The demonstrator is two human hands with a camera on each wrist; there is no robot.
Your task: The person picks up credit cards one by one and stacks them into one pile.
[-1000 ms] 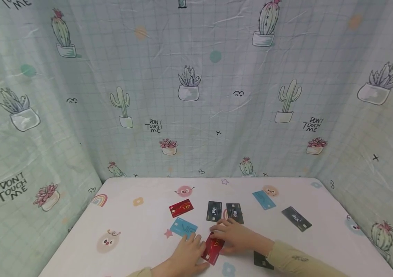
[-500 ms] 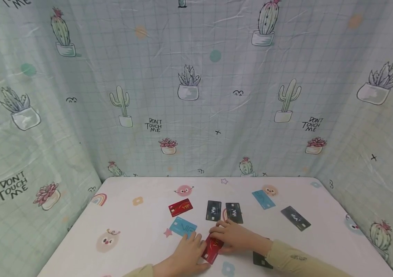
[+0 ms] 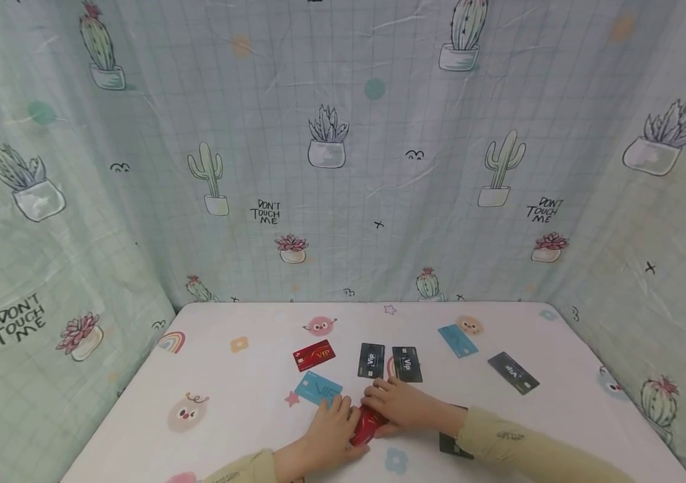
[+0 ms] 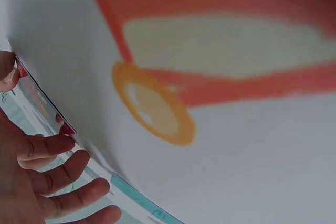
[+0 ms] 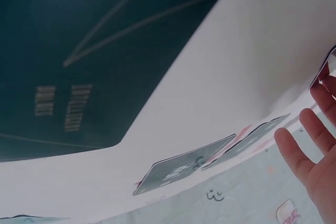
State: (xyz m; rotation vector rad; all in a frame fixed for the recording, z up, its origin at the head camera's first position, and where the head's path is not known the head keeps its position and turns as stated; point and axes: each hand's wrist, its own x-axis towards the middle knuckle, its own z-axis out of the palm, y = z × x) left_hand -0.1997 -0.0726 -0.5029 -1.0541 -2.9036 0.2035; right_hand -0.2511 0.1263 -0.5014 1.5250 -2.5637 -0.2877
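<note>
left hand [image 3: 328, 436] pinches near red vip card [image 3: 368, 425] between thumb and fingers; right hand [image 3: 403, 406] grips its other end, fingers curled over. card sits between both hands; whether flat on the tabletop [image 3: 252, 382], can't tell. blue vip card [image 3: 317, 387] just beyond left fingers, second red vip card [image 3: 314, 355] farther out. two black vip cards [image 3: 370, 361] past right fingers. dark card [image 3: 453, 445] partly hidden behind right sleeve [image 3: 518, 444].
</note>
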